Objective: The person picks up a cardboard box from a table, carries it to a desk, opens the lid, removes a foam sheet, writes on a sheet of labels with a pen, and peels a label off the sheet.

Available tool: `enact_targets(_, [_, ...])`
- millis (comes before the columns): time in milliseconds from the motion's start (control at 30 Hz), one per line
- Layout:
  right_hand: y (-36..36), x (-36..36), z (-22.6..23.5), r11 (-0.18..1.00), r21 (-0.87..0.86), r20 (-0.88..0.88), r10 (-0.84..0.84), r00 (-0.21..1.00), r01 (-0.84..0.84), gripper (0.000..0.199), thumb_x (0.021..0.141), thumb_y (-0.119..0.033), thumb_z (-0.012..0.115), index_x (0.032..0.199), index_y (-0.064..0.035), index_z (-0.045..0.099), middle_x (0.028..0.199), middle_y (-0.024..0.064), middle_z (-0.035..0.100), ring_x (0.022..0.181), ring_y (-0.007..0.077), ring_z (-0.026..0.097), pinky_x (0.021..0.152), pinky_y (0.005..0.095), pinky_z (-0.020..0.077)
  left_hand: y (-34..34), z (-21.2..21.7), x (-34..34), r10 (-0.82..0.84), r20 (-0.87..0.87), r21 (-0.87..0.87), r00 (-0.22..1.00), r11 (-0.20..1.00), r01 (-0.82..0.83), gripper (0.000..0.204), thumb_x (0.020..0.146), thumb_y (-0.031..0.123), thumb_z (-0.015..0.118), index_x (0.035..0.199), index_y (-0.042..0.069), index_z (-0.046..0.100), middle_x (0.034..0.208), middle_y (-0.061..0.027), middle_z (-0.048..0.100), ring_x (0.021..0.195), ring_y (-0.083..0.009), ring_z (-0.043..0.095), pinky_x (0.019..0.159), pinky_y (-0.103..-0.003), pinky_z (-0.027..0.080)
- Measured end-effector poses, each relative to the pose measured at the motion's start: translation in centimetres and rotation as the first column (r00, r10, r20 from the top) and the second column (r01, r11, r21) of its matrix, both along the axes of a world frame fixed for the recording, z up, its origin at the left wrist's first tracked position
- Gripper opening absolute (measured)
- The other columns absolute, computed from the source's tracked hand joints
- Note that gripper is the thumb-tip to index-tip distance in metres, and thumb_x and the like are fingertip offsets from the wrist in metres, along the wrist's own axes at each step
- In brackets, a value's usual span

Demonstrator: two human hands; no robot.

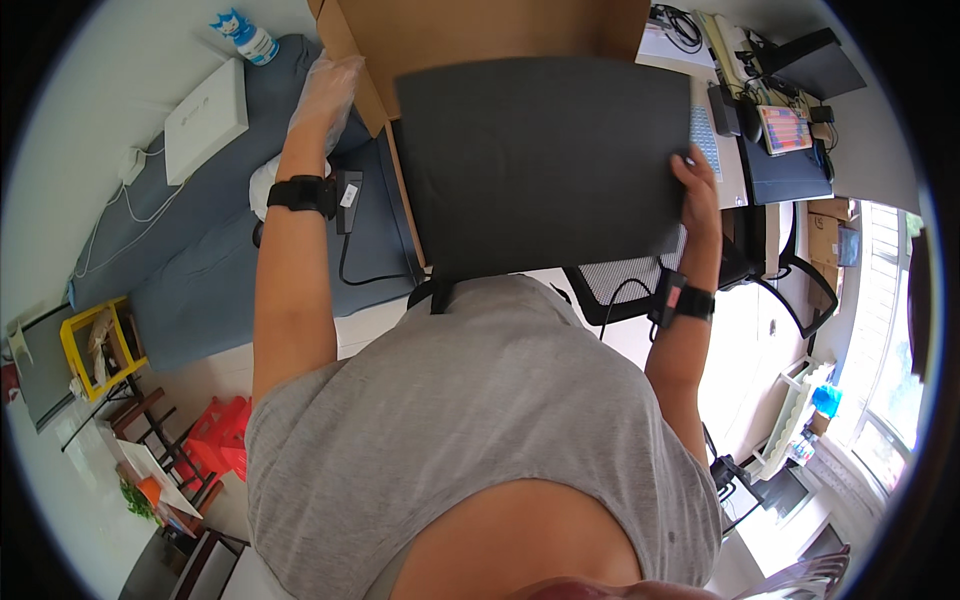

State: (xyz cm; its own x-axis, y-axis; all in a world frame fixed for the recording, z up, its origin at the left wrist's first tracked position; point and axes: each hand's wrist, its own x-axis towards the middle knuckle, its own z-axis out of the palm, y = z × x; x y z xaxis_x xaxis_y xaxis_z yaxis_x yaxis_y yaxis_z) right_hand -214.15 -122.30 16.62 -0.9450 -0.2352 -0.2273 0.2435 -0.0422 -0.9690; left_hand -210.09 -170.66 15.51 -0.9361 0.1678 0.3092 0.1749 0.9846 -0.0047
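Hands steady a dark flat panel (545, 160) at upper centre: the right hand (697, 192) has its grip clenched on the panel's edge. The left hand (325, 90), gloved, rests on the cardboard box (480, 30) flap, its grip unclear.

Cardboard box (480, 30) cut off by far edge, mostly hidden behind black board (545, 160). Left hand (325, 90) blurred in clear glove. Right hand (697, 195) palm hidden behind board.
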Motion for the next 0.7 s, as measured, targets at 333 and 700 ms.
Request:
enact_targets(333, [-5.4,-4.0,-7.8,0.971,0.163,0.154,0.150,0.977,-0.175,0.028,0.081,-0.006,0.053,0.108,0.0004,0.052,0.093,0.0125,0.061,0.080,0.0173,0.059,0.072,0.0254,0.0476,-1.1,-2.3,0.7,0.052,0.010,0.385,0.999,0.921,-0.052,0.023,0.076,0.004,0.044,0.094,0.004,0.058,0.093,-0.0131,0.060,0.091,-0.0296,0.055,0.077,-0.033,0.045])
enact_targets(700, [-4.3,-3.3,-12.6,0.950,0.277,0.097,0.126,0.987,-0.148,0.027,0.081,-0.009,0.055,0.107,-0.0006,0.054,0.088,0.0097,0.061,0.076,0.0129,0.057,0.068,0.0253,0.0462,-0.8,-5.0,0.6,0.134,0.053,0.777,0.990,0.616,-0.125,0.018,0.079,0.014,0.045,0.090,0.007,0.058,0.088,-0.0181,0.059,0.080,-0.0347,0.057,0.069,-0.039,0.046])
